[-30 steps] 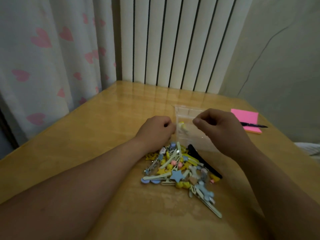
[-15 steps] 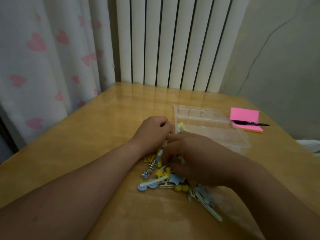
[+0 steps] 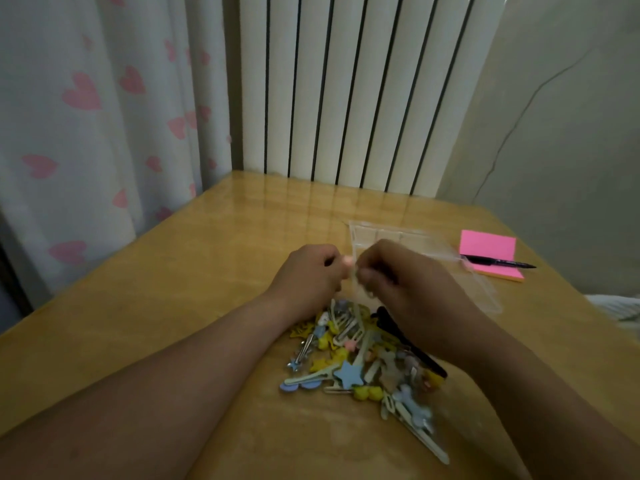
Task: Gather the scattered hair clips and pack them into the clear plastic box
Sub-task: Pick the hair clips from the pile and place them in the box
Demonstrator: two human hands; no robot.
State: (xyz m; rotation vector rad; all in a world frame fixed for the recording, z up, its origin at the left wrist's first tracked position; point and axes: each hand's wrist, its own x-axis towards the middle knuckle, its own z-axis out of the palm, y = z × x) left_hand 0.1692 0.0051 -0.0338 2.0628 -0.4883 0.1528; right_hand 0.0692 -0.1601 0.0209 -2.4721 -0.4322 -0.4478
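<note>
Both hands meet just in front of the clear plastic box (image 3: 415, 242): the left hand (image 3: 308, 275) and right hand (image 3: 405, 282) each have fingers pinched closed on one pale hair clip (image 3: 355, 275) between them, probably to straighten or close it before packing. The pile of hair clips (image 3: 363, 362) lies on the tabletop (image 3: 207, 258) nearer the person than the box, within easy reach.

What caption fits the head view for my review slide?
Both hands, left and right, pinch a pale hair clip above the clip pile, beside the clear plastic box.
</note>
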